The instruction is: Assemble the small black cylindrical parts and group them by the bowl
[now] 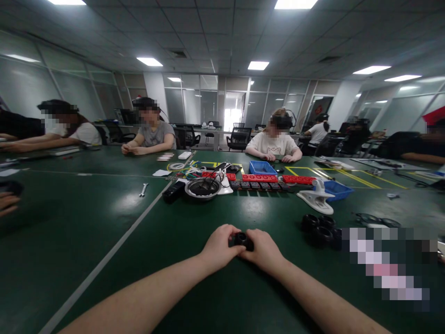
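Observation:
Between my two hands, low over the green table (181, 287), is a small black round part (241, 239) with a ring-like opening on top. My left hand (220, 245) grips it from the left, thumb and fingers curled round its side. From the right, my right hand (264, 253) closes on the same part, and the thumbs nearly meet at its near side. My fingers cover much of it, so its full shape cannot be made out. Off to the right stands a cluster of several black ring-shaped parts (323, 234).
Ahead lie a round metal dish (202, 190), red power strips (260, 178), a blue tray (263, 168) and a white clip-like stand (318, 199). A wrench (143, 189) lies at left, glasses (377, 220) at right. Across the table sit other people (274, 141).

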Available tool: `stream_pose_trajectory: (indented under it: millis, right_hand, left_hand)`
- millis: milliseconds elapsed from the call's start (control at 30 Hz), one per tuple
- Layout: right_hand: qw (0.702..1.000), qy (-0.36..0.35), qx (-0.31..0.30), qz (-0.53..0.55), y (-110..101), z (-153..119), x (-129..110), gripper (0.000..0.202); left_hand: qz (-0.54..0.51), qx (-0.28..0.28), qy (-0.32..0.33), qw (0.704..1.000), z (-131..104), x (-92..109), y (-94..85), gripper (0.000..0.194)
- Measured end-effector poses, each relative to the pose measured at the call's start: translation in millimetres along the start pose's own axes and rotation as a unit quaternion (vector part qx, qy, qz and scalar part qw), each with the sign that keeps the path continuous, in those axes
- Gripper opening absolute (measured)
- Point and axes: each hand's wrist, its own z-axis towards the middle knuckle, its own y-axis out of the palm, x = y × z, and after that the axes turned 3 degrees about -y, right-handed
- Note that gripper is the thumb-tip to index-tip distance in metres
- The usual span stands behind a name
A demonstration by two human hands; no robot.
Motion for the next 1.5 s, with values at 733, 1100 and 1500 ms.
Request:
stream_pose_trajectory:
  millis: [733,1100,1500]
  right_hand:
    - [1.0,-0.027,0.002,-0.016,-1,-3,-5,0.04]
    - [0.979,-0.062,-0.082,0.174,-8,3,18,0.022]
    - [0.996,-0.062,-0.044,0.037,-12,-4,5,0.041]
  left_hand:
    - [-0.014,-0.019,0.021,1.0,0,-1,-1.2,0.027]
    - [-0.038,-0.082,0.036,0.995,0,0,-7.5,0.029]
    - [-0.036,-0.074,0.035,0.996,-1,2,-8.0,0.028]
